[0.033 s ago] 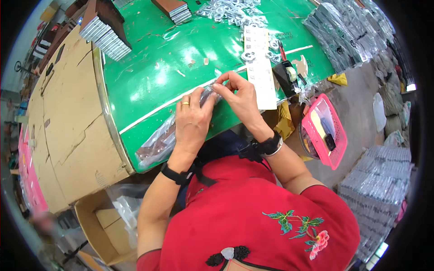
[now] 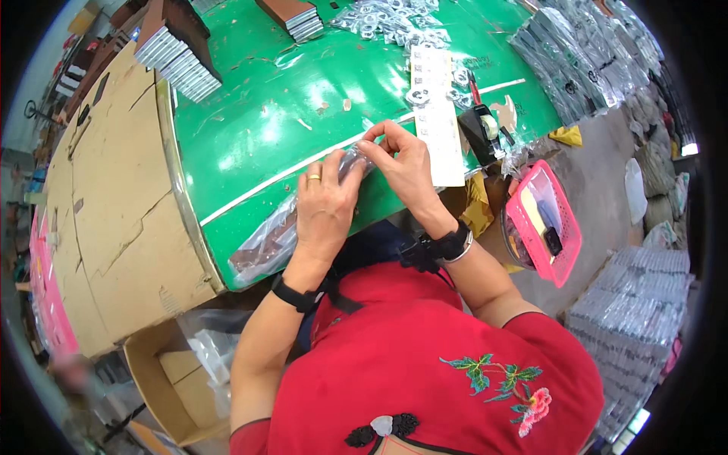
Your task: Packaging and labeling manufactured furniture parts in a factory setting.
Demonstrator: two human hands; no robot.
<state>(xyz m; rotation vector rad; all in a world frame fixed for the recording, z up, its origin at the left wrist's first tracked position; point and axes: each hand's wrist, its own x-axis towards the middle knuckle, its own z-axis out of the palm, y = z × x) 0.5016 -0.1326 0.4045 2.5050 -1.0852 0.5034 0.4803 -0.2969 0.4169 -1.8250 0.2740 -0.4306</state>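
A long clear plastic bag [image 2: 265,243] with dark brown contents lies slanted across the near edge of the green table [image 2: 250,136]. My left hand [image 2: 324,205], with a ring on one finger, presses down and grips the bag's upper part. My right hand [image 2: 403,163] pinches the bag's top end between fingertips, right beside my left hand's fingers. Both wrists wear dark bands. The bag's top end is mostly hidden under my fingers.
A white label strip [image 2: 436,114] and a black tape dispenser [image 2: 482,130] lie just right of my hands. A pink basket [image 2: 543,224] hangs lower right. Stacked brown packs [image 2: 178,49], small clear packets [image 2: 394,19], cardboard sheets [image 2: 114,205] and an open cardboard box [image 2: 163,371] surround the table.
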